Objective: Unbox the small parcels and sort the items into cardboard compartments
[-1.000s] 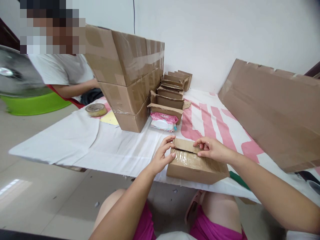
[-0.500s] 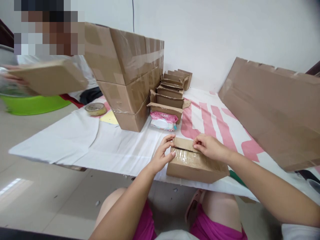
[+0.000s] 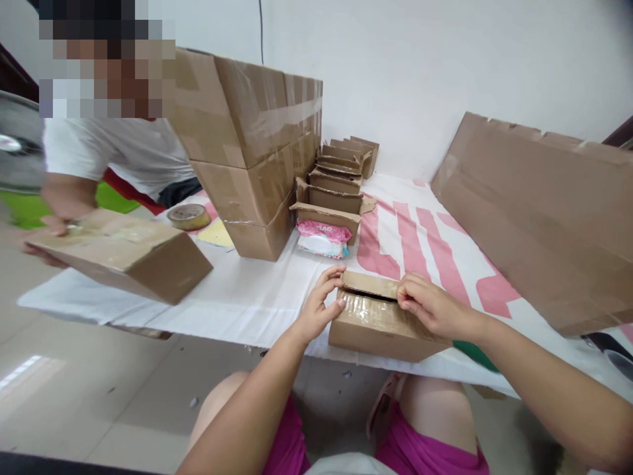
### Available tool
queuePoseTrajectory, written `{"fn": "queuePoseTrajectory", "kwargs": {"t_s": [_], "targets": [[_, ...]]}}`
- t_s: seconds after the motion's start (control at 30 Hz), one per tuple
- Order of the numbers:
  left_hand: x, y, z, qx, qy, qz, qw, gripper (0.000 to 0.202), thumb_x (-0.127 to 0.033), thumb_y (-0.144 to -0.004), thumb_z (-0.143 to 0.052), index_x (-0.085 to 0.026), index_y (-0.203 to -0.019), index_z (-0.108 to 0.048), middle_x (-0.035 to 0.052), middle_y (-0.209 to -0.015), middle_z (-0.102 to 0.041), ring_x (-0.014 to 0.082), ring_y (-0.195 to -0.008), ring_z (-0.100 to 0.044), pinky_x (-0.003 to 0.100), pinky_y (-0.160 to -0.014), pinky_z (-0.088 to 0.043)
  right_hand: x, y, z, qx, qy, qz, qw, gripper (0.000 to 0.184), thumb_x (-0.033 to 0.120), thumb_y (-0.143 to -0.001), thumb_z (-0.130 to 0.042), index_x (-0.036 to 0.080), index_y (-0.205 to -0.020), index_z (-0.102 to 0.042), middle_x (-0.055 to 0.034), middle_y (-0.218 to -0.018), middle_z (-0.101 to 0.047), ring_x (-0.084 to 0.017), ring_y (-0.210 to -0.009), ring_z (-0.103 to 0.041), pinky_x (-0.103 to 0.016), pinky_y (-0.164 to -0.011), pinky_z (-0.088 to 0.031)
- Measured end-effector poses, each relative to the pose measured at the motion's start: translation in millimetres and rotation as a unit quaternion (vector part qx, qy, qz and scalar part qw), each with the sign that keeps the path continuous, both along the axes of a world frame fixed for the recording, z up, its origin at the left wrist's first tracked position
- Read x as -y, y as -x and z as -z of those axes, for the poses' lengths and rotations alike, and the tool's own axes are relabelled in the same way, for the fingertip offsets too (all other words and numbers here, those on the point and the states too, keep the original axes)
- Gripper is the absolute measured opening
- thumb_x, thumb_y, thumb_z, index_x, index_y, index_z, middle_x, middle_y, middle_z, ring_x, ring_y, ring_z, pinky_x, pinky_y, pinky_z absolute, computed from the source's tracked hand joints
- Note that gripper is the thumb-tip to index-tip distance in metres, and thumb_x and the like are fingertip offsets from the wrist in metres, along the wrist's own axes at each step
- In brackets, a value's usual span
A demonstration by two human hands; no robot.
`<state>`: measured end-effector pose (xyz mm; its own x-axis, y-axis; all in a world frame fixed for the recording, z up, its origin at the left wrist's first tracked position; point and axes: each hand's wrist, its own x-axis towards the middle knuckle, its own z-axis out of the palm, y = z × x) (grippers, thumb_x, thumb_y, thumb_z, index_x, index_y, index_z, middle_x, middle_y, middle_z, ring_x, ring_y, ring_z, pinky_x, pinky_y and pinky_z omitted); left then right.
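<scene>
**Cardboard box at the table's near edge, both hands on its flap**

Pink shorts point(image 3: 289, 448) and bare knees sit lowest in view, over a pale tiled floor point(image 3: 74, 389). Just above them, a small brown box point(image 3: 380, 330) sits on the near edge of the table point(image 3: 237, 297), which is covered in white cloth with pink stripes. The box top is glossy with clear tape. Its far flap point(image 3: 370, 284) stands slightly raised, leaving a dark gap.

The left hand point(image 3: 316, 311) is at the box's left end. Its fingers are curled, with thumb and fingertips pinching the flap's left corner. The right hand point(image 3: 435, 310) lies over the flap's right end, fingers bunched together and bent down onto it. The thumb is hidden, so grip versus plain press can't be told.

To the left, a co-worker's hand point(image 3: 54, 225) rests on a larger brown carton point(image 3: 128, 254), tilted at the table's left edge.

Farther back:
- A pink wipes pack point(image 3: 324, 239) lies near the middle of the table.
- A row of small open boxes point(image 3: 336, 191) runs from just behind the pack toward the wall.
- A tall stack of taped cartons point(image 3: 252, 145) stands just left of that row.
- A tape roll point(image 3: 188, 216) and a yellow sheet point(image 3: 217, 234) lie left of the stack.
- A big flat cardboard sheet point(image 3: 539, 218) leans at the right.
- A green basin point(image 3: 20, 208) sits far left, blurred.
</scene>
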<state>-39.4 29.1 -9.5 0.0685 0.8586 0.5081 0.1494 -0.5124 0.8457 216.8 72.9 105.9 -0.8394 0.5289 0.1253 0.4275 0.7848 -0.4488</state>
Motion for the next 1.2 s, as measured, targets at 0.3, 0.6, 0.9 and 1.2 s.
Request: {"fn": "queuePoseTrajectory", "kwargs": {"t_s": [0.3,0.6,0.9,1.2], "targets": [[-5.2,-5.0,0.5,0.02,0.011,0.002,1.0,0.042,-0.057,-0.084,-0.053,-0.019,-0.1,-0.058,0.0144,-0.132,-0.041,0.0304,-0.133,-0.035,0.044,-0.11,-0.029,-10.8,9.6,19.0,-0.05,-0.022,0.105,0.993,0.024,0.02,-0.091,-0.047,0.02,-0.111,-0.059,-0.0087,-0.106,-0.061,-0.02,-0.098,-0.058,-0.038,-0.089,-0.047],[-3.2,-1.6,-1.3,0.003,0.008,0.011,1.0,0.039,-0.054,-0.084,-0.053,-0.019,-0.1,-0.057,0.0141,-0.133,-0.04,0.0297,-0.127,-0.041,0.046,-0.109,-0.029,-8.6,25.9,26.3,-0.04,-0.082,0.102,0.991,0.014,0.014,-0.089,-0.044,0.021,-0.08,-0.053,-0.0055,-0.081,-0.058,-0.02,-0.08,-0.053,-0.036,-0.073,-0.045],[0.6,-1.8,-4.4,-0.011,0.004,0.026,1.0,0.039,-0.053,-0.085,-0.053,-0.019,-0.103,-0.057,0.0144,-0.134,-0.042,0.0302,-0.129,-0.04,0.048,-0.109,-0.03,-0.8,-0.5,16.9,-0.068,-0.057,-0.012,0.996,0.016,0.016,-0.094,-0.039,0.021,-0.082,-0.05,-0.0058,-0.084,-0.058,-0.019,-0.081,-0.051,-0.035,-0.073,-0.045],[1.3,-4.6,-5.6,-0.019,0.005,0.039,0.999,0.037,-0.052,-0.085,-0.053,-0.019,-0.102,-0.058,0.0138,-0.133,-0.041,0.0292,-0.126,-0.041,0.047,-0.109,-0.03,3.1,-23.3,12.3,-0.038,-0.03,-0.049,0.998,0.019,0.022,-0.097,-0.035,0.021,-0.084,-0.05,-0.0067,-0.087,-0.056,-0.019,-0.088,-0.05,-0.038,-0.081,-0.044]]}}
